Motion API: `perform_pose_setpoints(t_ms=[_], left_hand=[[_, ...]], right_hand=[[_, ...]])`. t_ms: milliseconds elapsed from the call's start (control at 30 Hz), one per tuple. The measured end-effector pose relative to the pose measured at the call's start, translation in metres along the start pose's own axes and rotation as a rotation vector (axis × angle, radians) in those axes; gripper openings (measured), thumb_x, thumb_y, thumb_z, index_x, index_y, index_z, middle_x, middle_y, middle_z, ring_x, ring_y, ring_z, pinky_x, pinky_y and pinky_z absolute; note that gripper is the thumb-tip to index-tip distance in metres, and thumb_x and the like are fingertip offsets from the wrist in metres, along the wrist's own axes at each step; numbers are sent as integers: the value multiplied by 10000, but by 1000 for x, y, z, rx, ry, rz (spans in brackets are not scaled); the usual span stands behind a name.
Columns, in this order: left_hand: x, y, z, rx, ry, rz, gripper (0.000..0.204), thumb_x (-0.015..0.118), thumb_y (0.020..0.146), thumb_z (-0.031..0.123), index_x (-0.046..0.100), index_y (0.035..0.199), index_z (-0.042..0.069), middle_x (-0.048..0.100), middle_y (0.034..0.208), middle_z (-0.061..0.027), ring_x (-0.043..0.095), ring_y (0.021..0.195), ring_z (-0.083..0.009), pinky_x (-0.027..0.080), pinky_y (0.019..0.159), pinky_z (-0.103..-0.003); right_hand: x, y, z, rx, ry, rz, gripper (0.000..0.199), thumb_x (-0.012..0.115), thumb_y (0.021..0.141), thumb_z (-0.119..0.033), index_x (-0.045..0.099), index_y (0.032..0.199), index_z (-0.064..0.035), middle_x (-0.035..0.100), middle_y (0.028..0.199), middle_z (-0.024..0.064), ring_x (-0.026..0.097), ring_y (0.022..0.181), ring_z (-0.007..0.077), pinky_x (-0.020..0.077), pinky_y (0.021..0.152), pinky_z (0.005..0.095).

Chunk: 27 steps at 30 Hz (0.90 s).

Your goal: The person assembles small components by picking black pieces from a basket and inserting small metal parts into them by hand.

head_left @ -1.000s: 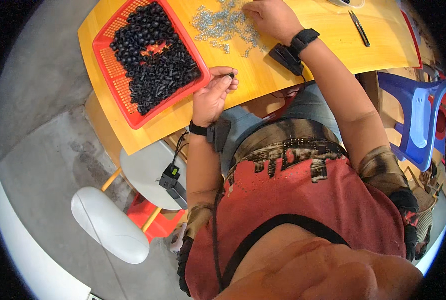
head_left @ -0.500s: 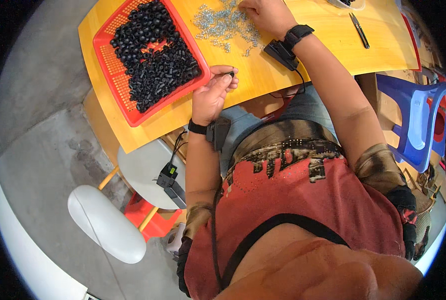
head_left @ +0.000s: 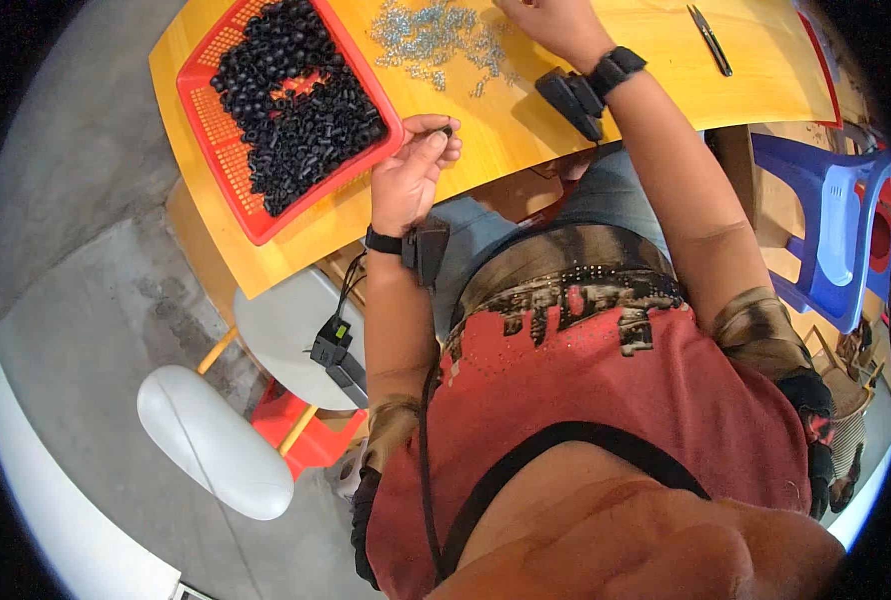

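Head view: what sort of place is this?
Probably a small assembly workbench: a red plastic basket of small black parts, a loose heap of small silvery metal pieces, all on a yellow wooden table.

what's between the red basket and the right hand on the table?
In the head view, a scattered pile of small silver metal parts lies on the yellow table between the red basket and the right hand.

Bright, even daylight is washing over the scene, making the yellow table glow without harsh glare. Shadows are lying soft and faint beneath the table's edge. The fisheye lens is bending straight edges near the rim, a black vignette is ringing the frame, and the near chest is blurring.
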<state>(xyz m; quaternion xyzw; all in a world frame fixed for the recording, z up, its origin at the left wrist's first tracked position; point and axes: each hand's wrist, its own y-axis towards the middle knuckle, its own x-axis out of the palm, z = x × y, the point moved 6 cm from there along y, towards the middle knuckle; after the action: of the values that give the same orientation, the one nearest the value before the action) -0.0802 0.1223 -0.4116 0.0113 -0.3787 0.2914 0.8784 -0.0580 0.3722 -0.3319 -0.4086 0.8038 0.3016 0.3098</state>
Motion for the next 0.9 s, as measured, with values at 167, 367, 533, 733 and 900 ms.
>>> perform_pose_setpoints(t_ms=[167, 367, 533, 733, 900], left_hand=[[-11, -1, 4, 34, 7, 55, 198, 611, 955, 35, 619, 1148, -7, 678, 1117, -122, 653, 924, -170, 539, 841, -302], [-23, 4, 1, 54, 14, 81, 179, 614, 958, 42, 631, 1131, -1, 684, 1106, -119, 656, 897, -159, 541, 828, -282], [-29, 0, 6, 14, 77, 148, 175, 622, 951, 31, 643, 1122, 0, 693, 1101, -123, 662, 893, -153, 548, 823, -282], [-8, -15, 9, -11, -200, 158, 207, 634, 929, 9, 642, 1133, -23, 678, 1130, -161, 654, 910, -184, 553, 829, -297], [7, -20, 6, 6, -364, 127, 233, 624, 931, 13, 638, 1161, -22, 663, 1151, -182, 635, 923, -187, 545, 842, -299]], right_hand=[[-13, -36, 4, 121, 168, -94, 155, 676, 826, -133, 674, 897, 5, 675, 787, 157, 658, 682, 255, 520, 630, 340], [-1, -111, 43, 270, 581, -432, 168, 667, 948, -173, 673, 1036, -29, 665, 913, -8, 624, 823, 55, 517, 734, 221], [14, -118, 31, 381, 643, -527, 171, 660, 956, -169, 663, 1067, -39, 659, 894, -17, 599, 735, 38, 498, 629, 193], [36, -118, -37, 89, 647, -505, 119, 674, 932, -101, 676, 1020, -22, 645, 874, -42, 582, 784, 30, 489, 703, 196], [37, -122, -36, 189, 801, -362, 109, 697, 913, -79, 687, 1005, -21, 634, 875, -55, 567, 801, 10, 484, 705, 203]])
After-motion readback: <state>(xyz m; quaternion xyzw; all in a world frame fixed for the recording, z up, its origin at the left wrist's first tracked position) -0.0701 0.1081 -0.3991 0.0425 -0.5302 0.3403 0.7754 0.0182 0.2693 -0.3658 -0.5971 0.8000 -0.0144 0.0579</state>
